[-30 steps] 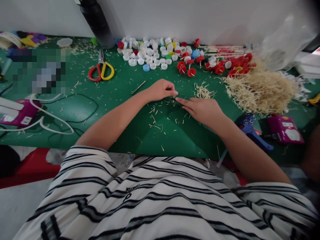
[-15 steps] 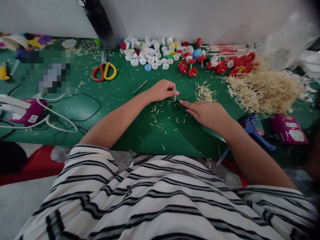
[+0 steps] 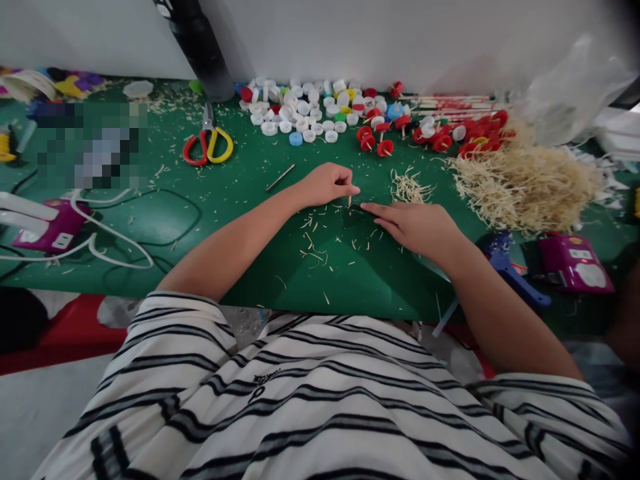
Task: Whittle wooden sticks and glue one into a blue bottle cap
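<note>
Right hand (image 3: 423,228) has edged from left hand (image 3: 327,184), its dark tool (image 3: 356,207) indistinct

One head camera, aimed forward and down

We look from the wearer's head, steeply down over the striped shirt (image 3: 310,393), which fills our near foreground. Our single wide view faces across the worktop (image 3: 370,287) to the pale wall (image 3: 325,40) behind, with the left hand (image 3: 330,183) and right hand (image 3: 423,227) close ahead, around mid-picture.

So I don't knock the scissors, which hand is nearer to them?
Left. The left hand is to the right of the scissors; the right hand is farther out on that same side.
</note>
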A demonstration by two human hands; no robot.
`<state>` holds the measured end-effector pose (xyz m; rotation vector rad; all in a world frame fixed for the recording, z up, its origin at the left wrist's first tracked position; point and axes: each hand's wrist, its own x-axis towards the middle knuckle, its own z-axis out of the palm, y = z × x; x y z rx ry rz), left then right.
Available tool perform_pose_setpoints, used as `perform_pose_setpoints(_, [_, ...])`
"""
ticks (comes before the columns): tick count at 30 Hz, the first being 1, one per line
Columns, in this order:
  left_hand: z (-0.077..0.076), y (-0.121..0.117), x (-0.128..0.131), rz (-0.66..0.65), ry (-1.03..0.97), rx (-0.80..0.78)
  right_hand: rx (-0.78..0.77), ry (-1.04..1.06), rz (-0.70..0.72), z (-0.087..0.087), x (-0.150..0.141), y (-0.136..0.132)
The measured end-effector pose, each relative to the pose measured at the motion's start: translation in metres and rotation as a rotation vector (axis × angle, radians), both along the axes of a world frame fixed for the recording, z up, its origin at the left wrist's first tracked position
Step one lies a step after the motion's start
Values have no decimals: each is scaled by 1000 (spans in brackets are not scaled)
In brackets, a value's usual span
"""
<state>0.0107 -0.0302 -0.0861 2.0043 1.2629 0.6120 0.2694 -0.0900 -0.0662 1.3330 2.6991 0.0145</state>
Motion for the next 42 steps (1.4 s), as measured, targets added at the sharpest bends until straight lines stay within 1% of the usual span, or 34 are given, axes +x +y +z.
perform_pose_setpoints(5, [0,0,1,5,-5,-8,40,32,4,1,-3,-1])
perform_pose_setpoints(9, [-5,3,0,-2,-4,19,87,-24,8,-2,-13,2])
perform_pose_setpoints(15, [-10,5,0,-1,-4,28,44,-42,31,-2,-19,4])
perform_pose_setpoints(20, [-8,4,2,4,-4,32,-5,-20,29,2,-19,5])
perform_pose_setpoints(24, [-8,4,2,6,7,27,-21,-13,26,3,-17,3])
perform_pose_setpoints(29, [-11,6,-1,0,-5,39,-17,-7,10,2,-7,-5])
perform_pose_setpoints(33, [-11,6,-1,-4,-6,39,-43,-3,-22,2,0,-5])
perform_pose_setpoints(35, [-10,5,0,-4,-10,48,-31,8,-20,2,0,-3])
perform_pose_setpoints(38, [-10,6,1,0,-16,63,30,21,-6,2,-6,0])
perform_pose_setpoints(42, [-12,8,1,-3,-32,69,89,-54,2,-1,-17,-1])
